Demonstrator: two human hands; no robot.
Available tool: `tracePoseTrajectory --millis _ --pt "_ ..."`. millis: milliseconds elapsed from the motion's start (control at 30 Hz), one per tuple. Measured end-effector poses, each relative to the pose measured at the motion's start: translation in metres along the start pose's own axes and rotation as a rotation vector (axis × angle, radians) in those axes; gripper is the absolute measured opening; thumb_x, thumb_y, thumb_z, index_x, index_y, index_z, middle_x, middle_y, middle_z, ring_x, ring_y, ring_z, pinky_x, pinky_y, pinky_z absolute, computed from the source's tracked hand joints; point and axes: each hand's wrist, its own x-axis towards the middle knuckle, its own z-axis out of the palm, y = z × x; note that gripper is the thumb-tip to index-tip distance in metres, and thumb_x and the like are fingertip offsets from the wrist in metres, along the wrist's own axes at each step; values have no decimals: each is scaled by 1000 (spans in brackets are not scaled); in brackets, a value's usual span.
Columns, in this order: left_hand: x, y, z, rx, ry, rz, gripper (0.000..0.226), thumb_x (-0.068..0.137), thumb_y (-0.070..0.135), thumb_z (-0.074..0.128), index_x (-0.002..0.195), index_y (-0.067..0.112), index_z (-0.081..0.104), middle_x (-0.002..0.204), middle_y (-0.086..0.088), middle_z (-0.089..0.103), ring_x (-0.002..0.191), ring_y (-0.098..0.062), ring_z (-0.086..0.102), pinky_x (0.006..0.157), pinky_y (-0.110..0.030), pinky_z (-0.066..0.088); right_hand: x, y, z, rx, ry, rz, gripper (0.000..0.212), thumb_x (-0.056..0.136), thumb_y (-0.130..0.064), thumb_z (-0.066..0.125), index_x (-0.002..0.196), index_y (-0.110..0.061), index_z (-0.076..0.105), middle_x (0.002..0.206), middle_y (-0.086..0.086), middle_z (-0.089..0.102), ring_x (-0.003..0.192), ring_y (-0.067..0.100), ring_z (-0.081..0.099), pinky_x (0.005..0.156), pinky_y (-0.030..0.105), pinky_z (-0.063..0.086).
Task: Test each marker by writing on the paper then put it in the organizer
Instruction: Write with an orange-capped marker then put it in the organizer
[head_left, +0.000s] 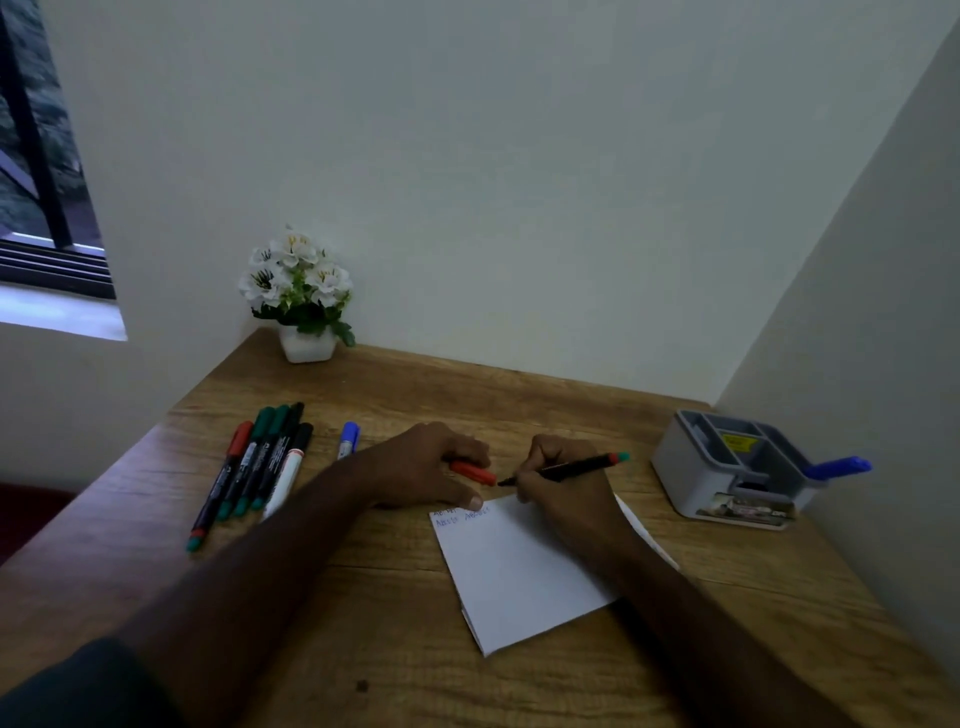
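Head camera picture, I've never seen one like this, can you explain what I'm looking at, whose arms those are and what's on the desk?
There is no machine here: a camera worn on a person's head looks forward and down at their own two bare hands. The right hand grips an uncapped black marker, tip near the top edge of the folded white paper, which already bears some writing. The left hand holds a red cap. On the wooden desk, a row of markers waits at left, with a blue-capped marker beside it. At right, a grey organizer holds one blue marker. A pot of white flowers stands in the corner.
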Motion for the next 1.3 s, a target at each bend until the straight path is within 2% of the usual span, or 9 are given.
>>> tracePoseTrajectory --millis 100,267,433,533,700,1000,1167,1300 --pt "1 -3 1 -22 3 0 65 79 34 79 138 25 54 150 8 44 137 -8 38 103 -19 25 -6 0 8 17 16 20 30 77 4 63 53 -12 53 54 -7 54 54 5 52 63 52 54" --pt "3 -5 2 -21 -3 4 65 79 33 79 139 24 53 151 8 42 140 -9 35 104 -19 22 -8 4 8 -10 16 10 34 80 2 63 54 -15 49 52 -11 52 52 0 48 55 30 45" --pt "4 -4 2 -35 -11 11 65 79 32 79 138 23 54 151 7 42 140 -8 35 104 -18 21 -10 4 3 34 38 9 32 79 5 62 54 -10 50 52 -8 52 53 3 49 54 25 44" --pt "5 -5 1 -36 -11 11 64 79 32 79 137 23 55 151 7 43 140 -9 35 105 -19 21 -12 4 1 42 23 0 32 79 6 62 53 -10 50 54 -6 52 54 5 50 54 27 43" --pt "4 -6 3 -50 -10 11 64 78 32 80 137 24 56 150 8 44 139 -8 36 106 -20 23 -12 4 2 5 18 -16 42 80 4 62 50 -23 49 53 -10 53 54 1 50 55 28 45" --pt "5 -8 3 -60 -18 7 64 78 33 79 137 25 55 151 8 42 139 -8 36 106 -20 23 -12 4 3 -18 5 -14 32 80 3 62 54 -11 50 53 -7 50 53 4 48 52 22 41" --pt "7 -10 4 -58 -19 5 64 78 35 79 137 26 55 151 9 43 140 -7 35 111 -24 23 -12 5 4 -28 5 -19 26 81 -1 63 58 0 50 56 -1 52 55 8 49 54 29 43" --pt "7 -10 4 -70 -23 -8 66 77 37 80 137 27 55 151 9 43 141 -7 34 114 -28 25 -11 6 3 -40 8 -26 29 80 -2 63 55 -7 49 54 -5 51 54 6 48 52 30 42"
